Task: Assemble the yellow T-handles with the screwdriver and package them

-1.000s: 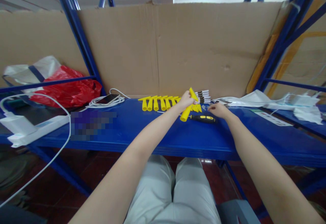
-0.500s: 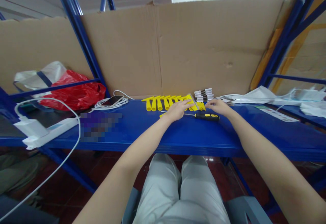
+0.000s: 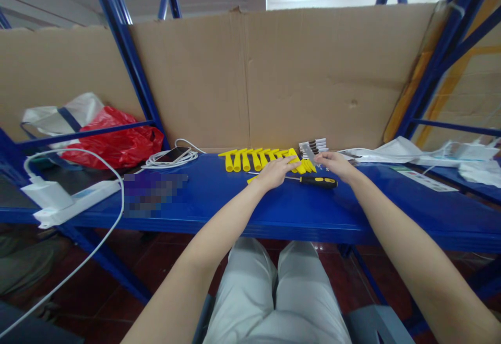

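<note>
Behind the left side of the red plastic bag (image 3: 121, 140) sits 1 white bag (image 3: 86, 105) with a dark blue band. Just right of the red bag, a coiled white cable (image 3: 158, 166) lies about 1 smartphone (image 3: 175, 154). In front of it stands 1 white power strip (image 3: 92, 198); brown cardboard (image 3: 58, 62) rises behind it.

Blue bench (image 3: 219, 205) w/ row of yel. pcs (image 3: 246, 161), blk/yel. screwdriver (image 3: 319, 181), wht. cable coil (image 3: 155, 163), pwr strip (image 3: 96, 196).
</note>
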Tool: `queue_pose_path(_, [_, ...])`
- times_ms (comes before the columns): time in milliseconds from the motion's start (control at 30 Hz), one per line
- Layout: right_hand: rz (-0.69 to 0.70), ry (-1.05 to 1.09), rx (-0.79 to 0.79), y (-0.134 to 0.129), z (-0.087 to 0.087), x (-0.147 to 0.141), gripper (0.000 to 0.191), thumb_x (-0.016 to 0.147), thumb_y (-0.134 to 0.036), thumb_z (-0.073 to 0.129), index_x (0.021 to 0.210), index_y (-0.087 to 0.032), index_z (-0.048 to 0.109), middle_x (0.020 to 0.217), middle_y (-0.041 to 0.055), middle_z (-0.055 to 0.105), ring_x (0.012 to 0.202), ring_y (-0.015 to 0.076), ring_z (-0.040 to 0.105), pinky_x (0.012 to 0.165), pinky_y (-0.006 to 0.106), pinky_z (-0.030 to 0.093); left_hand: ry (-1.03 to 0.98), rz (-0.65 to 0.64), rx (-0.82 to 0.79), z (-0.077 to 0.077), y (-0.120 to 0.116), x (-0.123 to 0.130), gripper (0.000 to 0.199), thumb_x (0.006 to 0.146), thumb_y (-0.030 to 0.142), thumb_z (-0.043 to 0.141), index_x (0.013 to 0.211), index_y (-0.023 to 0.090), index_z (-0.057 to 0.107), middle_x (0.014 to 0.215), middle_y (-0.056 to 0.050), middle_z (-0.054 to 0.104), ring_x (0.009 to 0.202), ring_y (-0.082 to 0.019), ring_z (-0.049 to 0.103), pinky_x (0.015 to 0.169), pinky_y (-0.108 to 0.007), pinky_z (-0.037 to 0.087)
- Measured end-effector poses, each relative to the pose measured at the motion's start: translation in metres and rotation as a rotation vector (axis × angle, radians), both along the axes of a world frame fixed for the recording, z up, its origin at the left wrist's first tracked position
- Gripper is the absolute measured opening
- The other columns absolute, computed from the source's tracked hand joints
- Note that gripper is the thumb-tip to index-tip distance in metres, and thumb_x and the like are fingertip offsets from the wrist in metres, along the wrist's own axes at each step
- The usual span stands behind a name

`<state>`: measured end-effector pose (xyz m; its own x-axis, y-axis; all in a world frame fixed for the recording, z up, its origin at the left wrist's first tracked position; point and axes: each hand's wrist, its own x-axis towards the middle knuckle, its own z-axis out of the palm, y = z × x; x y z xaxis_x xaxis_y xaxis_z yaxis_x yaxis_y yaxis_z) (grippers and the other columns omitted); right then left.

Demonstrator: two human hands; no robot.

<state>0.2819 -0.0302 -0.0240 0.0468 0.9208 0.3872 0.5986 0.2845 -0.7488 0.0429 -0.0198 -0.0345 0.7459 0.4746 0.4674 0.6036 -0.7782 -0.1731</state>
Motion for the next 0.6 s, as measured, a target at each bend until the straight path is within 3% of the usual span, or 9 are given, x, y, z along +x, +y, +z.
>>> queue_pose_path(100, [-0.323, -0.131, -0.036, 0.003, 0.003, 0.025, 0.029, 0.084, -0.035, 0.052, 0.071, -0.015, 0.066, 0.072, 0.0075, 0.067, 0.071, 0.0191, 0.061, 0.068, 0.029, 0.046, -0.025, 0.013, -0.018, -0.001, 0.002, -0.002, 0.062, 0.084, -0.002, 0.039, 0.139, 0.024, 0.053, 0.149, -0.006, 0.048, 0.128, -0.020, 0.054, 0.108, -0.040, 0.044])
queue_pose_path(200, [-0.514, -0.400, -0.217, 0.007, 0.001, 0.048, 0.028, 0.086, -0.025, 0.051, 0.070, -0.011, 0.069, 0.080, 0.0166, 0.070, 0.087, 0.0260, 0.066, 0.076, 0.032, 0.047, -0.049, -0.002, -0.021, -0.001, 0.004, -0.004, 0.061, 0.084, -0.001, 0.040, 0.138, 0.024, 0.054, 0.148, -0.006, 0.050, 0.130, -0.020, 0.053, 0.109, -0.040, 0.044])
queue_pose_path(433, [-0.577, -0.438, -0.352, 0.021, -0.018, 0.062, 0.033, 0.089, -0.028, 0.051, 0.101, -0.007, 0.073, 0.109, 0.0211, 0.070, 0.106, 0.0275, 0.065, 0.084, 0.031, 0.050, -0.065, 0.007, -0.058, 0.000, 0.001, -0.002, 0.060, 0.084, -0.001, 0.041, 0.137, 0.022, 0.055, 0.147, -0.007, 0.050, 0.132, -0.020, 0.051, 0.109, -0.040, 0.043])
queue_pose_path(600, [-0.590, -0.406, -0.315, 0.033, -0.027, 0.070, 0.035, 0.088, -0.028, 0.052, 0.103, -0.004, 0.073, 0.108, 0.0236, 0.070, 0.104, 0.0302, 0.065, 0.084, 0.035, 0.051, -0.074, -0.015, -0.067, -0.001, 0.003, -0.004, 0.059, 0.084, -0.001, 0.041, 0.136, 0.022, 0.056, 0.146, -0.008, 0.052, 0.131, -0.020, 0.051, 0.109, -0.041, 0.043])
